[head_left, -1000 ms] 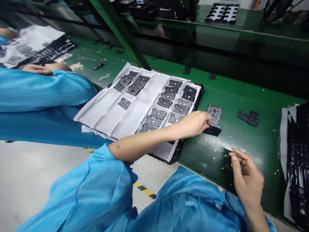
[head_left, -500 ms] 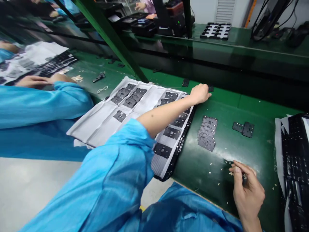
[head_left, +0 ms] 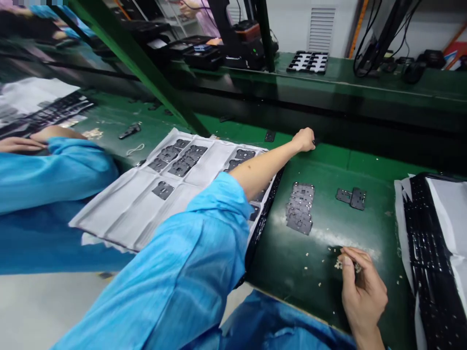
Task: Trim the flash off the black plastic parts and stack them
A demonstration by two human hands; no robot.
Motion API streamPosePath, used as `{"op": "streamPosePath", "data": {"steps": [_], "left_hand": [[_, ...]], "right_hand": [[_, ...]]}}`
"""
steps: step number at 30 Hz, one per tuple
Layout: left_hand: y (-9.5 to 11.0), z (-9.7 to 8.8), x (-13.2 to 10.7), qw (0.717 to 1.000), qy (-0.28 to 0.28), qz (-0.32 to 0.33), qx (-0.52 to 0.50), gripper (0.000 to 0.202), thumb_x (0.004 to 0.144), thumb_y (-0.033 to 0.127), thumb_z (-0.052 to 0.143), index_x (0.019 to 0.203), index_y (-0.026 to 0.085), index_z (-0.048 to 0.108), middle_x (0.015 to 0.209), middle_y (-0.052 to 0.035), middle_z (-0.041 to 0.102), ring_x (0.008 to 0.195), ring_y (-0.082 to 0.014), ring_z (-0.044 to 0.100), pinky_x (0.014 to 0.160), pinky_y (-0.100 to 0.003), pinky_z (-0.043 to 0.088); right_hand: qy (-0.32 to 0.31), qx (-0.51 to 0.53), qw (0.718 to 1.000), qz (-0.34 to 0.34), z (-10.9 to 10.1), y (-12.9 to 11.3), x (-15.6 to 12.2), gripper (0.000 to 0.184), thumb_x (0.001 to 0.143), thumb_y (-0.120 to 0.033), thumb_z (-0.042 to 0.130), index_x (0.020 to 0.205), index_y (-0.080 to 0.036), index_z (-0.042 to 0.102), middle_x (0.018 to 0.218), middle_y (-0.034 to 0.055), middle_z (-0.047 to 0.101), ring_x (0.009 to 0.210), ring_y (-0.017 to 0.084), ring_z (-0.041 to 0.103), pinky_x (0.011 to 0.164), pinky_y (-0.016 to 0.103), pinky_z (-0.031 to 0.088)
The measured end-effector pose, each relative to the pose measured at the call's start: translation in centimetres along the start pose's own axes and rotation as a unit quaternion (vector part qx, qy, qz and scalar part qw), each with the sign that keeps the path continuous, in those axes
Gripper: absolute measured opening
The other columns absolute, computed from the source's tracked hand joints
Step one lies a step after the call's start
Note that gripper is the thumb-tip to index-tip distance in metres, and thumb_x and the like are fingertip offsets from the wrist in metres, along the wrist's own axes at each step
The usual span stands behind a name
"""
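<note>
At the far side of the green bench, my left hand [head_left: 305, 140] is closed over a black plate, of which only a dark edge shows at the fingertips. In front of my body, my right hand [head_left: 363, 289] is pinched around small pale chips [head_left: 338, 265], some showing under its fingers and others scattered nearby. Between my hands lies an overlapping row of grey-black plates [head_left: 301, 208]. Two more dark plates [head_left: 352, 197] lie together to the right of it. My left forearm crosses a white-lined tray [head_left: 204, 189] with several dark plates in its compartments and partly hides it.
A black tray with white liner [head_left: 423, 233] stands at the right edge. One dark plate [head_left: 270, 136] lies near the back. A green slanted post [head_left: 146, 73] rises behind the tray. A co-worker's blue sleeve [head_left: 65, 167] is at the left. Equipment stands on the shelf [head_left: 350, 80] behind.
The view has shifted, so the bench appears lower and further left. My left hand has moved right and away, over the black plate beside it. My right hand stays near the pale chips.
</note>
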State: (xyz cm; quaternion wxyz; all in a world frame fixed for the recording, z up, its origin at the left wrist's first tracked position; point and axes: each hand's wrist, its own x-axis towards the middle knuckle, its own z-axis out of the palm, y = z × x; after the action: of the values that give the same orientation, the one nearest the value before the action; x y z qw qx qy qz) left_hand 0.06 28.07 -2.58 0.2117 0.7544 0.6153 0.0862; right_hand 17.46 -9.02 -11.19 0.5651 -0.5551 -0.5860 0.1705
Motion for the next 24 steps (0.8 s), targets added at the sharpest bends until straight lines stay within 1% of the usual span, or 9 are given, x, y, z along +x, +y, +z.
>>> {"op": "streamPosePath", "data": {"steps": [4,7,11,14,16,19,21,22,24], "left_hand": [[2.5,0.8,-8.1,0.985,0.022,0.173,-0.002,0.019,0.091,0.005,0.065,0.101,0.016,0.077,0.127,-0.0125,0.073,0.120,-0.0276,0.064,0.105,-0.038,0.050],[3.9,1.4,-15.7,0.919,0.037,0.390,0.049,0.026,0.099,0.007,0.050,0.091,0.018,0.071,0.110,-0.0138,0.071,0.109,-0.0286,0.061,0.095,-0.042,0.048],[4.3,2.0,-23.3,0.866,0.027,0.496,0.059,0.036,0.111,0.020,0.042,0.085,0.021,0.066,0.094,-0.0106,0.068,0.091,-0.0248,0.059,0.084,-0.040,0.044],[3.5,2.3,-26.3,0.876,0.044,0.479,0.035,0.034,0.113,0.022,0.040,0.097,0.021,0.069,0.102,-0.0121,0.070,0.096,-0.0254,0.061,0.085,-0.041,0.047],[2.8,2.5,-27.8,0.897,0.062,0.438,-0.021,0.023,0.113,0.028,0.048,0.121,0.020,0.068,0.121,-0.0149,0.070,0.112,-0.0277,0.063,0.095,-0.044,0.052],[2.1,3.1,-29.8,0.924,0.048,0.338,-0.173,0.058,0.102,0.050,0.074,0.147,0.019,0.054,0.134,-0.0172,0.066,0.118,-0.0282,0.065,0.097,-0.043,0.057],[2.1,3.9,-30.9,0.927,-0.002,0.256,-0.275,0.049,0.102,0.054,0.073,0.133,0.017,0.061,0.110,-0.0101,0.072,0.095,-0.0217,0.068,0.081,-0.034,0.058],[2.2,4.4,-31.4,0.923,-0.026,0.220,-0.314,0.036,0.106,0.051,0.066,0.117,0.017,0.065,0.093,-0.0052,0.071,0.081,-0.0178,0.066,0.073,-0.029,0.055],[2.5,5.3,-32.1,0.912,-0.056,0.172,-0.369,0.036,0.112,0.043,0.054,0.087,0.018,0.059,0.070,0.0009,0.062,0.063,-0.0126,0.059,0.062,-0.024,0.047]], "right_hand": [[0.023,0.030,0.995,0.094,-0.4,-0.8,0.5,0.015,0.104,-0.028,0.072,0.114,-0.020,0.080,0.099,0.0084,0.080,0.090,0.023,0.078,0.078,0.037,0.064],[0.007,0.145,0.970,0.195,-0.5,-1.9,1.7,0.031,0.109,-0.042,0.064,0.128,-0.019,0.073,0.097,0.0071,0.079,0.078,0.019,0.075,0.070,0.033,0.063],[-0.052,0.266,0.931,0.245,-0.4,-3.8,2.6,0.033,0.110,-0.046,0.062,0.130,-0.021,0.069,0.087,0.0023,0.075,0.063,0.015,0.068,0.060,0.029,0.057],[-0.069,0.251,0.932,0.252,-0.6,-5.2,2.5,0.027,0.107,-0.040,0.069,0.125,-0.020,0.070,0.076,-0.0019,0.070,0.057,0.013,0.064,0.058,0.027,0.056],[-0.060,0.223,0.942,0.243,-0.9,-6.0,2.2,0.025,0.106,-0.038,0.071,0.122,-0.020,0.071,0.071,-0.0032,0.068,0.055,0.013,0.063,0.057,0.026,0.056],[-0.053,0.176,0.958,0.221,-1.3,-6.5,1.7,0.022,0.105,-0.035,0.071,0.120,-0.019,0.073,0.068,-0.0033,0.067,0.054,0.013,0.064,0.055,0.025,0.056],[-0.067,0.153,0.965,0.201,-1.6,-6.7,1.5,0.019,0.105,-0.031,0.071,0.120,-0.020,0.074,0.068,-0.0035,0.067,0.054,0.012,0.064,0.054,0.023,0.055],[-0.075,0.146,0.968,0.192,-1.7,-6.7,1.4,0.018,0.106,-0.030,0.071,0.120,-0.020,0.075,0.068,-0.0037,0.067,0.055,0.012,0.064,0.054,0.022,0.054],[-0.086,0.144,0.969,0.182,-1.9,-6.7,1.4,0.015,0.107,-0.029,0.069,0.118,-0.022,0.076,0.070,-0.0035,0.067,0.056,0.011,0.063,0.055,0.021,0.053]]}}
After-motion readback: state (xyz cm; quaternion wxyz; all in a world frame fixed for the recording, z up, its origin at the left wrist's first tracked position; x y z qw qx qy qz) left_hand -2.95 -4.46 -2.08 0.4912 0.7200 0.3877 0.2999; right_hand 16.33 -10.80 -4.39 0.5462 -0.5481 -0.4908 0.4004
